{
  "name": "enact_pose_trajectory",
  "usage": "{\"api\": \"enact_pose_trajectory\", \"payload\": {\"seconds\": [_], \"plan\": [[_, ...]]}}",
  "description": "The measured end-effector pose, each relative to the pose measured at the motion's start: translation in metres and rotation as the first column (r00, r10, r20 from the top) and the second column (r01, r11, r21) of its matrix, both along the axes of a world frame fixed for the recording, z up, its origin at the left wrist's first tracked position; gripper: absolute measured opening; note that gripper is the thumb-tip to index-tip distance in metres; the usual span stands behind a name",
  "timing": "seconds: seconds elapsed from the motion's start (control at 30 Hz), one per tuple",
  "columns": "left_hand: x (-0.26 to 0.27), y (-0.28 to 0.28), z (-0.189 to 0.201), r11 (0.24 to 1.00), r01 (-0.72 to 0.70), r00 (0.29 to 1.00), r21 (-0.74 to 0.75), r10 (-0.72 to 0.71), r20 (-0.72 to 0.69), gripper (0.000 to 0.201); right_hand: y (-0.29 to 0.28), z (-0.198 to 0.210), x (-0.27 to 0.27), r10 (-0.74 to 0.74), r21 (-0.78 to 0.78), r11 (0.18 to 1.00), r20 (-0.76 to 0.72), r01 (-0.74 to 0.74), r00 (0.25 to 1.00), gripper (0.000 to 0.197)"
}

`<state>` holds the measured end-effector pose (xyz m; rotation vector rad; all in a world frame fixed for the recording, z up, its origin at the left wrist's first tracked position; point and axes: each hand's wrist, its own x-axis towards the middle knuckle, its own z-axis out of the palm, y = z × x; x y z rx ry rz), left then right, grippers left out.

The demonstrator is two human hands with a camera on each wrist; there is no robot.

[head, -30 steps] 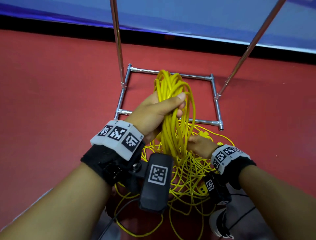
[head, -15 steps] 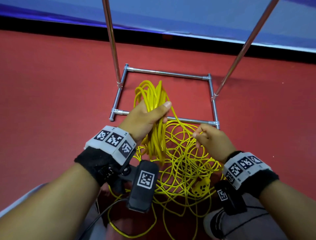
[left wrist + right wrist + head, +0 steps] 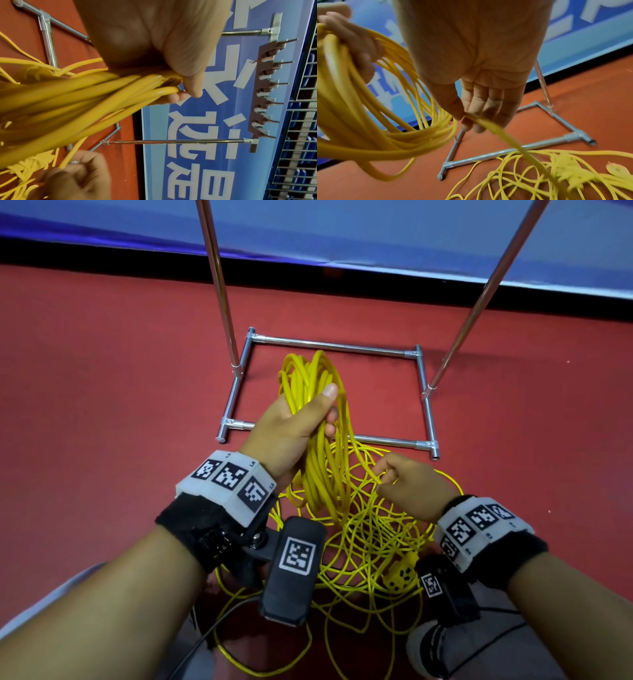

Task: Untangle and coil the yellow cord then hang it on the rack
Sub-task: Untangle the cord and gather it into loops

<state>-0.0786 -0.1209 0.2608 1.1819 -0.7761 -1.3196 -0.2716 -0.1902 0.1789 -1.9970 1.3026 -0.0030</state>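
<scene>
1. the left hand (image 3: pixel 291 426) is wrapped round a bundle of loops of the yellow cord (image 3: pixel 317 419), thumb pressed across the front and fingers curled behind, so the grip is tight on the coil.
2. the gathered loops stand up above that fist and hang down below it, in front of the base of the rack (image 3: pixel 424 395).
3. the right hand (image 3: pixel 407 484) pinches a single strand of the cord between thumb and fingertips, a narrow grip, just right of the hanging loops and a little lower than the left hand.
4. in the right wrist view the pinched strand runs from the fingers (image 3: pixel 481 112) down into the loose heap on the floor.
5. the rest of the cord lies in a loose tangle on the red floor (image 3: pixel 102 405), below and between both hands, partly over the near bar of the rack base.
6. a yellow plug (image 3: pixel 399 575) sits in the tangle near the right wrist.
7. the left wrist view shows a brown hook bar (image 3: pixel 262 88) with a row of pegs at the top of the rack, between its two metal poles, well apart from the coil.
8. a blue banner (image 3: pixel 342 234) with white characters runs along the wall behind the rack.
</scene>
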Motion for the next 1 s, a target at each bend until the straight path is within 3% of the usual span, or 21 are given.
{"api": "enact_pose_trajectory", "payload": {"seconds": [0.13,0.3,0.43,0.5,0.6,0.67,0.77,0.9,1.0], "plan": [[0.011,-0.003,0.011,0.997,-0.065,0.996,-0.039,0.062,-0.058,0.020,0.003,-0.013,0.000,-0.027,0.256,0.967,0.082,0.005,0.996,0.015],[0.024,-0.001,0.019,0.988,-0.129,0.990,-0.091,0.122,-0.078,0.018,0.020,-0.037,-0.005,0.162,0.309,0.943,-0.097,-0.125,0.982,0.014],[0.036,-0.001,0.020,0.983,-0.169,0.978,-0.067,0.159,-0.137,0.033,0.021,-0.051,-0.013,0.025,0.426,0.905,-0.029,-0.010,0.999,0.027],[0.037,0.001,0.016,0.983,-0.161,0.983,-0.084,0.152,-0.107,0.025,0.016,-0.041,-0.010,-0.070,0.329,0.941,-0.023,0.074,0.997,0.019],[0.035,0.003,0.004,0.989,-0.105,0.990,-0.108,0.114,0.078,0.017,0.005,-0.009,0.005,-0.201,0.189,0.968,0.203,0.163,0.958,0.015],[0.033,0.005,-0.004,0.991,-0.079,0.971,-0.105,0.101,0.217,0.023,0.003,0.015,0.015,-0.083,-0.037,0.995,0.204,0.092,0.975,0.012],[0.032,0.007,-0.011,0.993,-0.064,0.945,-0.103,0.093,0.314,0.019,0.014,0.045,0.028,0.217,-0.354,0.926,0.213,-0.132,0.953,0.016],[0.027,0.007,-0.018,0.995,-0.037,0.932,-0.094,0.068,0.356,0.018,0.026,0.067,0.043,0.409,-0.476,0.843,0.260,-0.252,0.875,0.025],[0.022,0.008,-0.019,0.999,0.006,0.953,-0.051,0.010,0.304,0.009,0.024,0.079,0.049,0.332,-0.497,0.862,0.403,-0.101,0.853,0.012]]}}
